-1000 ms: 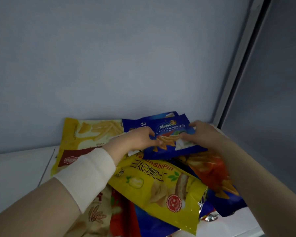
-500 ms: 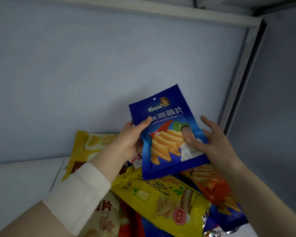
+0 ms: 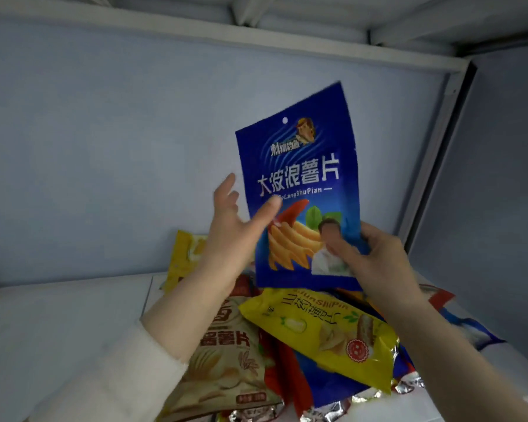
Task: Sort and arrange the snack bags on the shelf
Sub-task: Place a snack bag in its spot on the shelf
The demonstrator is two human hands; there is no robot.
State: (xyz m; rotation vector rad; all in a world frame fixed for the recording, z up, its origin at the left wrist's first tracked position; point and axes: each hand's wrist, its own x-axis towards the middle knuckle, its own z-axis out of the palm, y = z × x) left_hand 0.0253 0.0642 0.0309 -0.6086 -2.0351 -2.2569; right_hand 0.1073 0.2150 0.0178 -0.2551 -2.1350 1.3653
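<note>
A blue snack bag (image 3: 299, 166) with white lettering is held upright above the pile, in front of the back wall. My right hand (image 3: 375, 263) grips its lower right corner, thumb on the front. My left hand (image 3: 235, 226) is beside the bag's left edge with fingers spread; only the thumb tip touches the bag's front. Below lies a heap of snack bags on the white shelf (image 3: 58, 324): a yellow bag (image 3: 320, 330) on top, a beige bag (image 3: 226, 370) at the left, red and blue bags underneath.
Another yellow bag (image 3: 186, 254) leans against the blue back wall (image 3: 104, 147). The shelf's right side wall (image 3: 494, 208) and a white corner post (image 3: 433, 153) stand close by. A white shelf board (image 3: 256, 22) runs overhead.
The blue bag was lifted off the pile and raised upright. My left hand has let go of its edge and opened; my right hand keeps its grip.
</note>
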